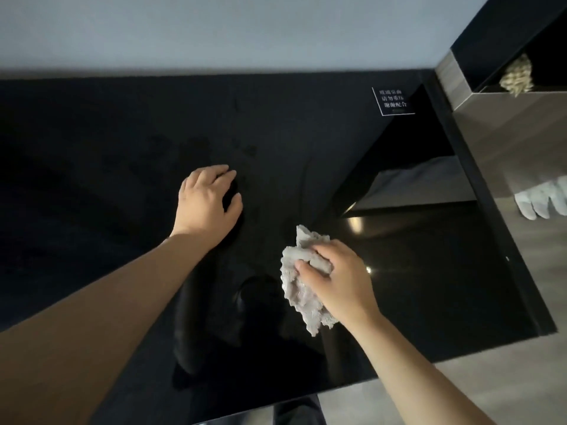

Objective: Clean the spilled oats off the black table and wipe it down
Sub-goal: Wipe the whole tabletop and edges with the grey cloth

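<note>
The glossy black table (107,179) fills most of the view. My right hand (340,280) grips a crumpled grey cloth (299,286) and holds it down on the table near the front right. My left hand (208,200) rests on the table's middle, fingers loosely curved over the dark surface; whether it holds anything I cannot tell. No oats show on the table. Faint smear marks lie just beyond my left hand.
A small sign with white characters (392,101) lies at the table's far right corner. A grey wall runs behind. To the right stand a brown cabinet (506,142), a dark shelf with a pale woven ornament (518,76), and something white (543,200).
</note>
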Demonstrator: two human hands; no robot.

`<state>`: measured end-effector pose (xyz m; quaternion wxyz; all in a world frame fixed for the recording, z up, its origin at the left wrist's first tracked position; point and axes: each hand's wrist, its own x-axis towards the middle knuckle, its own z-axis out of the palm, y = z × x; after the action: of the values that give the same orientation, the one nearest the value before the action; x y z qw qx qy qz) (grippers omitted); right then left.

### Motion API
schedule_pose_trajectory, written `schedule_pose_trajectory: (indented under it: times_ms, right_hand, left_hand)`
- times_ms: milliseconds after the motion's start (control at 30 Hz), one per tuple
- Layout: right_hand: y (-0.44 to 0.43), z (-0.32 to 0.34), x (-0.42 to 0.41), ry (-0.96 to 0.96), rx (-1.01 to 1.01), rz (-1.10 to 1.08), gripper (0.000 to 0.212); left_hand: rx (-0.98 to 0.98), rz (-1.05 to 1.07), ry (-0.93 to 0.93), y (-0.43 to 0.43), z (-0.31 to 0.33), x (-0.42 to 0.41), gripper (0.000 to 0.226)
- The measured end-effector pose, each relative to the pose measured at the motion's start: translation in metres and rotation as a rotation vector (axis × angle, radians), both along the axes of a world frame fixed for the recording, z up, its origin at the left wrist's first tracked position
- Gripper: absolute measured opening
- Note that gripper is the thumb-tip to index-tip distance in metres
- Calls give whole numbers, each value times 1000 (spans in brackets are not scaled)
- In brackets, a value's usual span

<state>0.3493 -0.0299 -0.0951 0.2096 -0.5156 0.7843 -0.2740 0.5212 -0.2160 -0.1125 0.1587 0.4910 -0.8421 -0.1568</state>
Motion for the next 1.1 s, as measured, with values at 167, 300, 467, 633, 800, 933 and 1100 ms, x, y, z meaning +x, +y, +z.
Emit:
schedule_pose_trajectory:
  times_ms: [167, 300, 467, 633, 800, 933, 1100]
  right_hand:
    - [-29, 14, -35, 200, -166, -243, 21]
    - [-42, -18, -20, 315, -4, -299, 31]
    - [36, -25, 35, 356, -100, -235, 23]
    - [97, -9, 50, 212, -33, -148, 25]
    - [75, 1, 19, 266, -123, -251, 28]
    - [47, -21, 8, 335, -19, -292, 32]
    - [110, -30, 27, 358, -83, -207, 24]
  left_hand:
    - [40, -86, 31, 90, 0, 41, 51]
    - [23, -97, -97, 124, -15, 54, 57]
    - [15, -102, -163, 128, -20, 53, 61]
    - [6, -85, -188, 128, -19, 53, 62]
    - [-5, -71, -194, 129, -20, 51, 63]
    - [-37, -60, -178, 130, -23, 51, 62]
    - [-63, -50, -167, 132, -24, 50, 63]
